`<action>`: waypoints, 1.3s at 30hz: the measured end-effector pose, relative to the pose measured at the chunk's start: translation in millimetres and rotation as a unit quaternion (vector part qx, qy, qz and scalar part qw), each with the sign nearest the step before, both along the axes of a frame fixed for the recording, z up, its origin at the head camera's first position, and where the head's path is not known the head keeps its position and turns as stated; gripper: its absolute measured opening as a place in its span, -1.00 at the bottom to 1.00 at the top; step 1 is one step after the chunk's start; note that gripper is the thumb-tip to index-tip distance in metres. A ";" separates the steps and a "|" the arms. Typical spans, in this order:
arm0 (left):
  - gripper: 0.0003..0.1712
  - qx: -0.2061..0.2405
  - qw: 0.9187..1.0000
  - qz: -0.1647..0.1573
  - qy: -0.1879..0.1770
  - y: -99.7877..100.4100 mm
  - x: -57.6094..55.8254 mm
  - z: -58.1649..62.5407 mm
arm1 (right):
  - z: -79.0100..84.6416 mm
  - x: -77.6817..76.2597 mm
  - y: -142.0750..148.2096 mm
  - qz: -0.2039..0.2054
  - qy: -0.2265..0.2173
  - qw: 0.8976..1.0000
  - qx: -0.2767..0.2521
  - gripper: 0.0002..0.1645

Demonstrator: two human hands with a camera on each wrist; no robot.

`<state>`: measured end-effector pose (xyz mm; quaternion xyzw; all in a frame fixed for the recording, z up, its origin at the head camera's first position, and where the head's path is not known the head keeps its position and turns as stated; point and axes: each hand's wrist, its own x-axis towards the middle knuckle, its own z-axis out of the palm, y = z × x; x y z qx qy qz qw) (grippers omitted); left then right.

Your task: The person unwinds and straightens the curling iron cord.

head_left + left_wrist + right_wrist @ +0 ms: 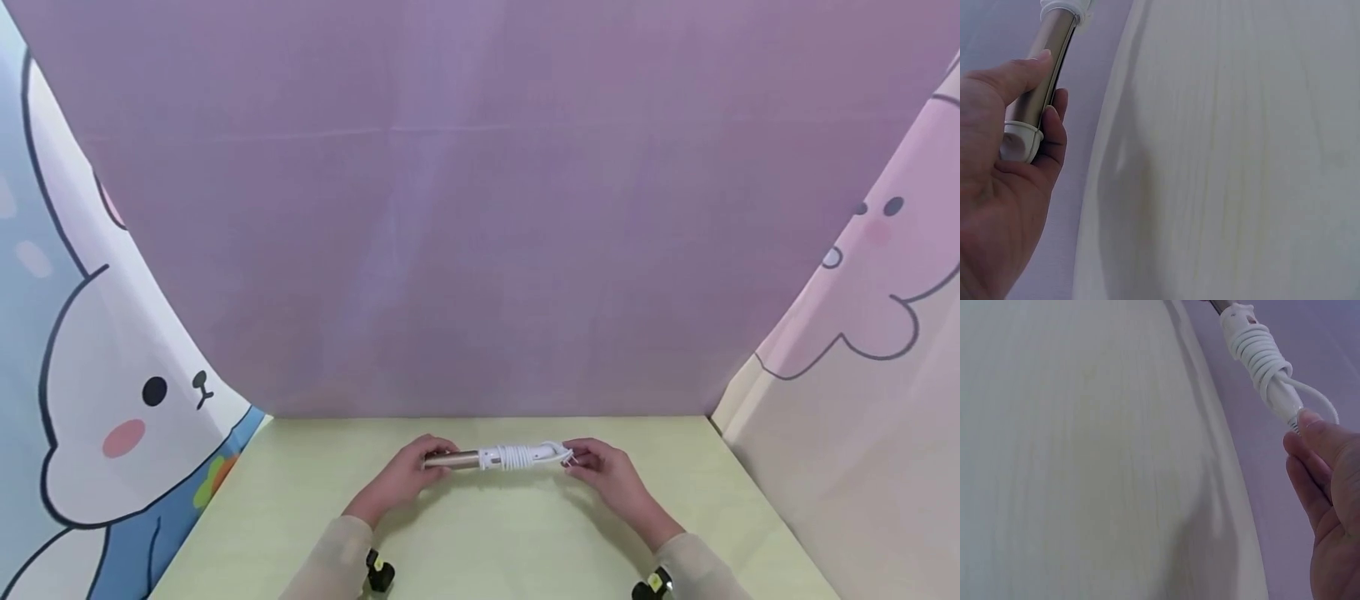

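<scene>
A curling iron [465,459] with a gold-brown barrel and white handle is held level between both hands above the table. Its white cord [1259,355] is wound in several turns around the handle, with a loop standing out by the tail end. My left hand [414,471] grips the barrel end, thumb on one side and fingers curled behind; the white end cap [1021,140] sits against those fingers. At the other end, the thumb and fingertips of my right hand [609,475] pinch the handle's tail where the cord comes out.
Below lies a pale yellow table [495,550] with faint wood grain. A plain purple panel [480,250] rises at its back edge. Cloths with cartoon animals hang on the left [105,375] and the right [885,317].
</scene>
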<state>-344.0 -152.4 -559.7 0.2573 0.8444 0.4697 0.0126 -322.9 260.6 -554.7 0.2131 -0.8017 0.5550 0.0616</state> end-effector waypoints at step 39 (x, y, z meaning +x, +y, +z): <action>-0.64 0.022 0.999 0.015 -0.020 3.0 6.9 3.6 | -1.2 -10.4 -6.8 -0.032 0.131 0.990 0.036 -0.62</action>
